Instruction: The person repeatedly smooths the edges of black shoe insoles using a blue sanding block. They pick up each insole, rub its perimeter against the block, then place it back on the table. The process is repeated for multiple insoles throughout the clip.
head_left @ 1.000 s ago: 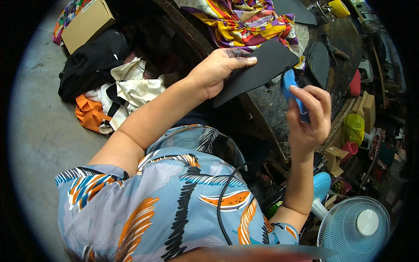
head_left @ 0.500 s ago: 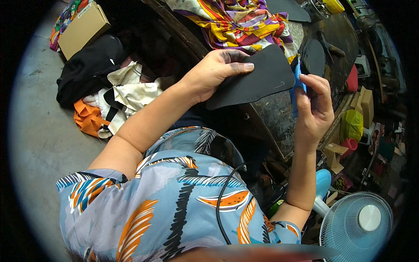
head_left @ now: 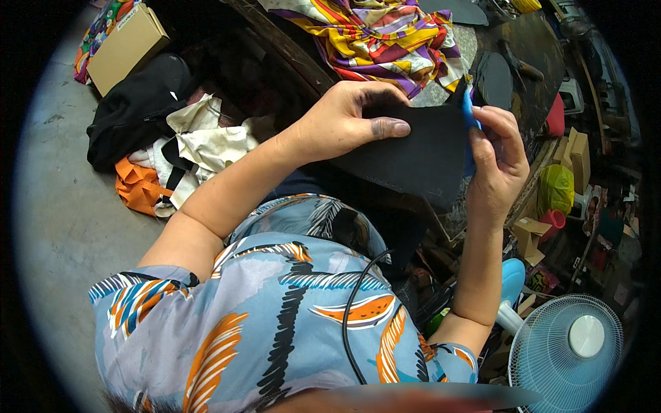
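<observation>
My left hand (head_left: 341,124), its fingers and thumb stained dark, grips a flat black sheet (head_left: 406,155) by its upper left part. The thumb lies on the face toward me; the fingers are mostly hidden behind it. Small marks run along the sheet's lower edge. At its right end, my right hand (head_left: 499,155) pinches a thin blue piece (head_left: 469,109) between thumb and fingers, against or very near the edge. Whether the blue piece is cloth or paper I cannot tell.
Beyond my hands, a dark worktable (head_left: 537,45) bears a colourful patterned cloth (head_left: 385,41), a black sole-shaped piece (head_left: 493,79) and a hammer-like tool (head_left: 527,70). Bags, cloths and a cardboard box (head_left: 129,49) lie at left. A blue fan (head_left: 568,354) stands near right.
The black sheet has shifted rightward and tilted, its right end now lower and closer to my right hand. My left hand moved right with it. Less of the blue piece shows.
</observation>
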The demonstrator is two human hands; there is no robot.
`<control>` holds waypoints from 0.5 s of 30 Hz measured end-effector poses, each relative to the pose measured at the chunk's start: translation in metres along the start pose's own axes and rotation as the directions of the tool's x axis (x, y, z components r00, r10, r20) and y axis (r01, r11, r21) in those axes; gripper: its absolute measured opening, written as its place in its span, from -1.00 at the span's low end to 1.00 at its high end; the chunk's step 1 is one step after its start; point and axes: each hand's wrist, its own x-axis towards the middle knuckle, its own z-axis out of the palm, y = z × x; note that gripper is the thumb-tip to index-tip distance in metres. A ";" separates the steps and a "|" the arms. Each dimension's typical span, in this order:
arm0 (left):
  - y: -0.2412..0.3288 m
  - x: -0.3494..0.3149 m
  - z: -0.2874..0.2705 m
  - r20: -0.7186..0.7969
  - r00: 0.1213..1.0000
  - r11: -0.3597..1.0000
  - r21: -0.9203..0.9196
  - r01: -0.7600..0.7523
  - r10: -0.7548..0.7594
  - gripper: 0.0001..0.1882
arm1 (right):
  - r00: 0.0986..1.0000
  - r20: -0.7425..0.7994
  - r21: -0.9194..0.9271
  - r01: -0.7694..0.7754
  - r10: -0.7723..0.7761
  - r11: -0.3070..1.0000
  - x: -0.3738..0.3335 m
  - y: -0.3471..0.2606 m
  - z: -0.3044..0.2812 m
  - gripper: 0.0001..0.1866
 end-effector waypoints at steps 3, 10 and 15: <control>0.001 -0.002 -0.002 -0.020 0.998 0.996 0.079 -0.051 0.053 -0.68 | 0.996 0.050 0.098 -0.073 0.068 0.993 -0.004 0.000 -0.006 -0.81; 0.006 -0.001 -0.009 0.019 0.983 0.879 0.445 -0.173 0.184 -0.73 | 0.976 0.161 0.134 -0.172 0.150 0.976 -0.010 0.002 -0.026 -0.83; 0.012 -0.001 -0.009 0.111 0.949 0.728 0.617 -0.299 0.296 -0.72 | 0.965 0.230 0.095 -0.151 0.126 0.984 0.003 0.003 -0.024 -0.84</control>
